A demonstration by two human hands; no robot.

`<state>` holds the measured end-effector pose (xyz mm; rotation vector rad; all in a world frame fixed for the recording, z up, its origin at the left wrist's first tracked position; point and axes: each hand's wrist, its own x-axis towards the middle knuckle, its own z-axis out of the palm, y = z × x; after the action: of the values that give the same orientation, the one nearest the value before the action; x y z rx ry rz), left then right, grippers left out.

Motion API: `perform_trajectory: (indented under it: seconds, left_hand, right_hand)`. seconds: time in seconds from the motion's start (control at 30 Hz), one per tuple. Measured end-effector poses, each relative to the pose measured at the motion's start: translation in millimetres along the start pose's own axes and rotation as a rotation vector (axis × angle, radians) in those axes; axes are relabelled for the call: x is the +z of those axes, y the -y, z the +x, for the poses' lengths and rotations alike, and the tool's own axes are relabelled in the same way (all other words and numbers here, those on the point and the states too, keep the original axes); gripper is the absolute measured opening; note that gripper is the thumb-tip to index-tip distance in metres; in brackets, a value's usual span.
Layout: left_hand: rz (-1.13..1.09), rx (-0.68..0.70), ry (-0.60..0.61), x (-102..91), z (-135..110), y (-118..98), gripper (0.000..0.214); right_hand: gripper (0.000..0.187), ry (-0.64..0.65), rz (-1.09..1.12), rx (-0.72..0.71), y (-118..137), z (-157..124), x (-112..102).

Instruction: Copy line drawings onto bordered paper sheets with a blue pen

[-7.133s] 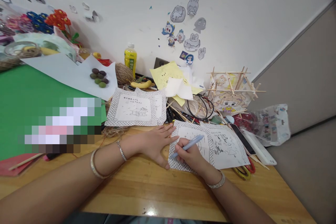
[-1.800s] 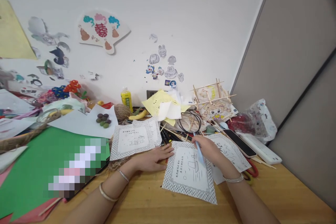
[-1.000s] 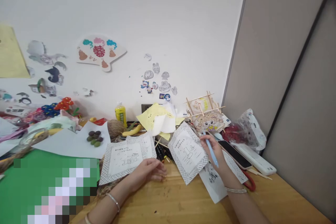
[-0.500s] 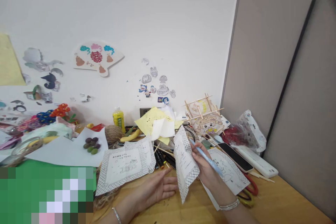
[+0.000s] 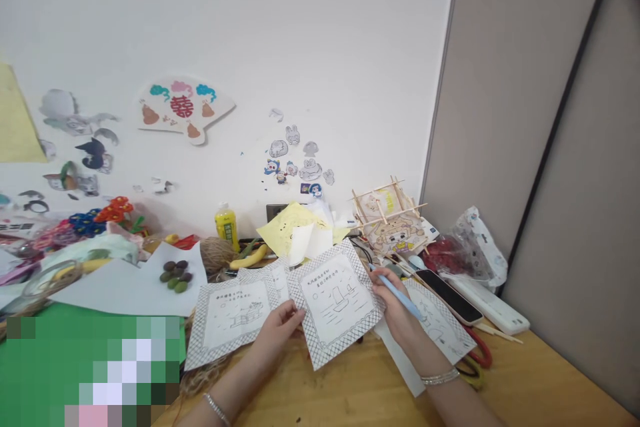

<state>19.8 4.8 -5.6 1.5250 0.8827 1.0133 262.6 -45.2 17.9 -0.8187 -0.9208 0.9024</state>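
Observation:
I hold a white sheet (image 5: 338, 307) with a checked border and a line drawing lifted off the wooden table (image 5: 505, 387). My left hand (image 5: 278, 330) pinches its left edge. My right hand (image 5: 395, 307) grips its right edge while also holding a light blue pen (image 5: 397, 297), which points toward the lower right. A similar bordered sheet (image 5: 235, 317) lies to the left on the table. Another one (image 5: 440, 323) lies under my right wrist.
A green mat (image 5: 55, 347), white paper with dark pebbles (image 5: 176, 275), a twine ball (image 5: 215, 255), a yellow bottle (image 5: 226, 225), yellow paper (image 5: 295, 227), a stick lantern frame (image 5: 393, 217), a phone (image 5: 443, 285) and a plastic bag (image 5: 473, 247) crowd the table by the wall.
My right hand lifted the drawn sheet off the table and turned it. My left hand rose from the table and took its left edge. The camera tilted up.

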Motion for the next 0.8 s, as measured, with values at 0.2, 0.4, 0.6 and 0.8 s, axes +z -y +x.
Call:
perform_trajectory:
  seconds: [0.2, 0.4, 0.6, 0.8]
  left_hand:
    - [0.165, 0.07, -0.213, -5.7, 5, 5, 0.035]
    - [0.251, 0.092, -0.227, -8.1, 6, 10, 0.03]
    - [0.305, 0.133, -0.198, -14.4, 10, 13, 0.03]
    - [0.355, 0.132, -0.187, -15.4, 8, 10, 0.031]
  right_hand:
    - [0.029, 0.064, -0.203, -0.052, -17, 7, -15]
    - [0.036, 0.121, -0.293, -0.033, -28, 6, -17]
    - [0.038, 0.143, -0.254, 0.038, -26, 3, -11]
    - [0.04, 0.185, -0.259, 0.05, -22, 0, -9]
